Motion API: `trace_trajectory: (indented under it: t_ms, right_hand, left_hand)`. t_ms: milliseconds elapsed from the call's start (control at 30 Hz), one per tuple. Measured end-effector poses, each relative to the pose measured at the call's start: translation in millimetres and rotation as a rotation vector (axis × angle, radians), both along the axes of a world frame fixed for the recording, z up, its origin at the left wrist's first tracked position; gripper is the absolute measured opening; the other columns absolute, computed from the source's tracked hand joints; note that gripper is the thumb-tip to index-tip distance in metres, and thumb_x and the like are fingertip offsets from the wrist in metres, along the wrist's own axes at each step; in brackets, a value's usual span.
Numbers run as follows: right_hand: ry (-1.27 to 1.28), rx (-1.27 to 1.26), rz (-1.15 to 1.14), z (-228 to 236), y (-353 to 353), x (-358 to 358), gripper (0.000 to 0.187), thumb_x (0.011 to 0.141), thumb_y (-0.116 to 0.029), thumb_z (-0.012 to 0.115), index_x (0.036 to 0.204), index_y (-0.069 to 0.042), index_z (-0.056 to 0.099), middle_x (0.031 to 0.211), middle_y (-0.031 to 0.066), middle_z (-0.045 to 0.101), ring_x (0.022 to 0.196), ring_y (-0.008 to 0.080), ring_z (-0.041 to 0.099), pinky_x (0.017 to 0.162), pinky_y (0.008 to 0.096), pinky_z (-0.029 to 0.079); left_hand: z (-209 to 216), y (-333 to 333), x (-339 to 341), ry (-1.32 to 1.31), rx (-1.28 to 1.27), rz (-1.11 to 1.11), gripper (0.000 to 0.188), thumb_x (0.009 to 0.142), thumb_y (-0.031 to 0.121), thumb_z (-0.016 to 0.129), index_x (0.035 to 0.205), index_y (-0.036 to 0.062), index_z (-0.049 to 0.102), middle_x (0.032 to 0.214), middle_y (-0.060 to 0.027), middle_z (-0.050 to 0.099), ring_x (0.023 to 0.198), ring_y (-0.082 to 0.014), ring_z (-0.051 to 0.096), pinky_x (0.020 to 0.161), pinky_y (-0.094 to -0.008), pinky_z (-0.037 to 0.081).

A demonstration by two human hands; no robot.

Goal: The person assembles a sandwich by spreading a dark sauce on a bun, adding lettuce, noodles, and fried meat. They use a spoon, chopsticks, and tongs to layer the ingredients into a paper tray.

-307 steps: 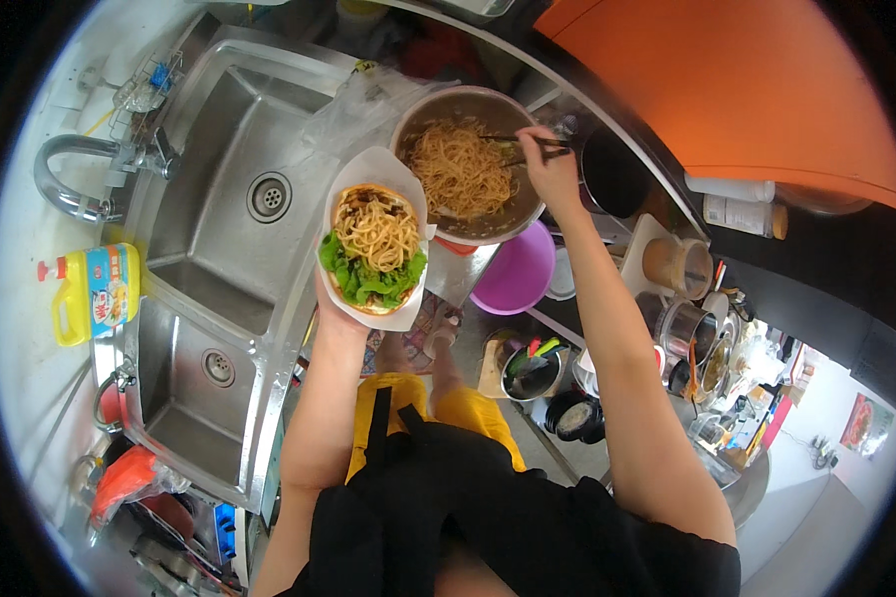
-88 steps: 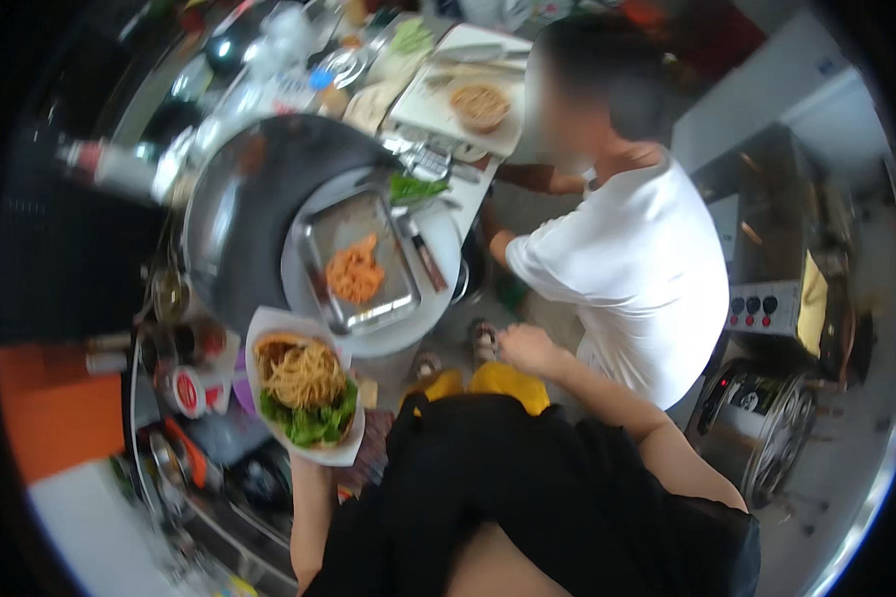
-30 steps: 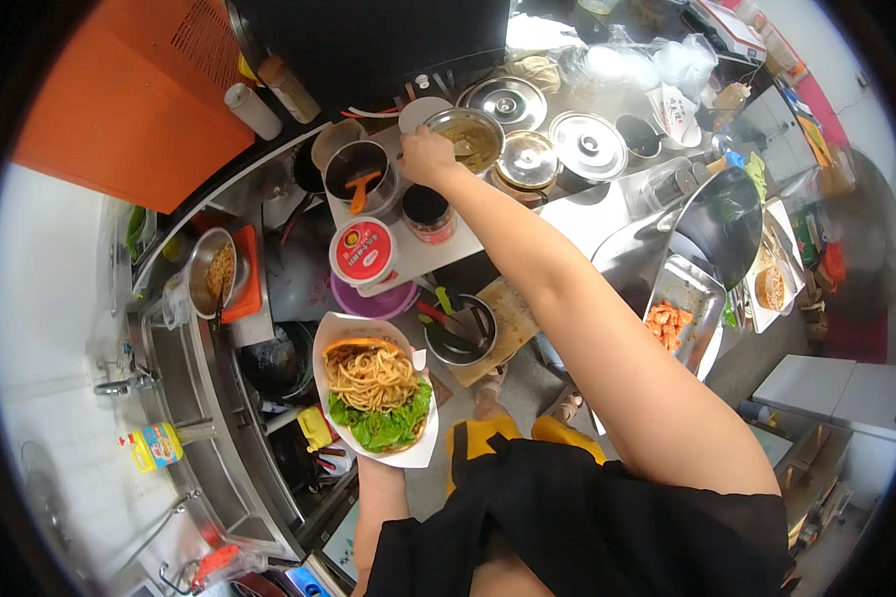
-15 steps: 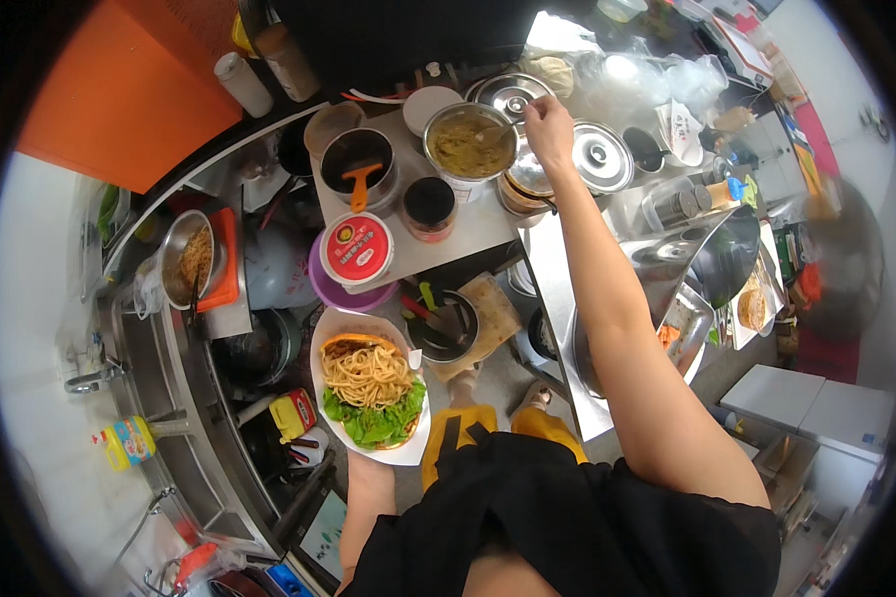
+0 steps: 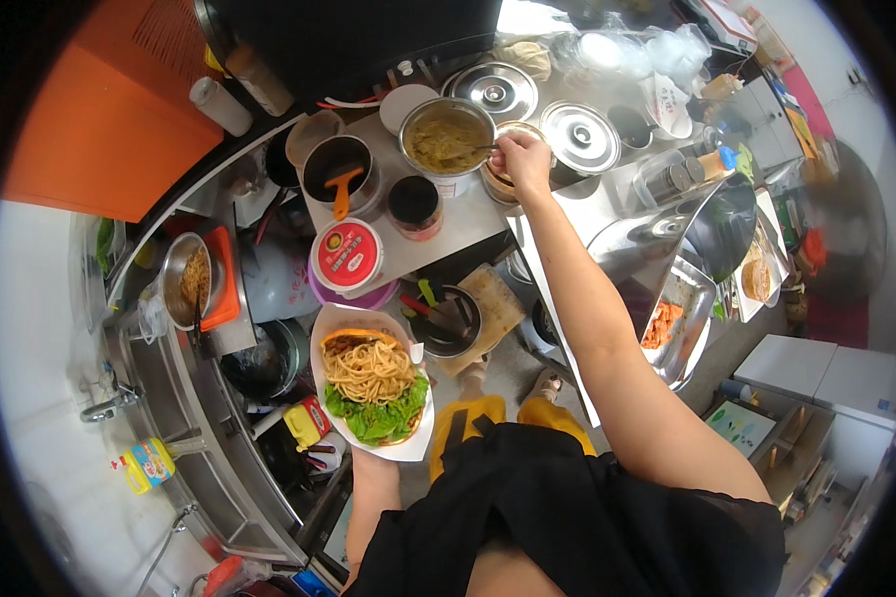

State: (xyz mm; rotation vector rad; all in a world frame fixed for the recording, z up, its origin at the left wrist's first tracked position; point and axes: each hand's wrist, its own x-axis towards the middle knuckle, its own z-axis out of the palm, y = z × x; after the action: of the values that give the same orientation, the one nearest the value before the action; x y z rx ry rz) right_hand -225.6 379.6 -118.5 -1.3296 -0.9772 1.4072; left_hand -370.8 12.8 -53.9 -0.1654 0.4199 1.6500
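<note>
Now your right grip (image 5: 525, 161) pinches a spoon (image 5: 482, 149) in sauce (image 5: 444, 139); your left grip (image 5: 372, 466), fingers hidden, holds a noodle burger (image 5: 371, 376).

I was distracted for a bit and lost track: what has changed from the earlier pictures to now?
The right hand has let go of the chopsticks, now left in the noodle pot, and has taken hold of a spoon in the sauce bowl. As the person turned, the noodle pot shifted to the picture's left. The left hand still holds the burger.
</note>
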Motion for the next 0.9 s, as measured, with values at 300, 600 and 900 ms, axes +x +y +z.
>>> trace_trajectory:
  t_ms: [300, 600, 900]
  right_hand:
    - [0.326, -0.134, -0.126, 23, -17, 13, 0.017, 0.092, -0.007, 0.054, 0.1, 0.008, 0.058, 0.077, 0.0151, 0.066, 0.06, 0.0193, 0.066, 0.052, 0.0283, 0.057]
    - [0.631, 0.19, -0.21, 167, -61, 85, 0.013, 0.088, -0.005, 0.057, 0.088, 0.008, 0.059, 0.071, 0.0179, 0.063, 0.054, 0.0233, 0.065, 0.047, 0.0345, 0.057]
    - [0.12, 0.339, -0.385, 228, -218, 284, 0.024, 0.095, -0.012, 0.056, 0.106, 0.009, 0.06, 0.086, 0.02, 0.068, 0.073, 0.0238, 0.069, 0.071, 0.0346, 0.059]
  left_hand:
    - [10, 0, 0, 0.045, -0.038, -0.009, 0.074, 0.09, 0.063, 0.044, 0.142, 0.0107, 0.04, 0.134, -0.0235, 0.052, 0.117, -0.0422, 0.054, 0.098, -0.0528, 0.048]
    - [12, 13, -4, 0.072, -0.02, -0.082, 0.075, 0.09, 0.064, 0.044, 0.144, 0.0128, 0.038, 0.138, -0.0207, 0.049, 0.123, -0.0415, 0.049, 0.104, -0.0561, 0.041]
    - [19, 30, 5, 0.081, 0.045, -0.268, 0.075, 0.09, 0.064, 0.043, 0.145, 0.0132, 0.038, 0.139, -0.0203, 0.047, 0.125, -0.041, 0.047, 0.105, -0.0563, 0.039]
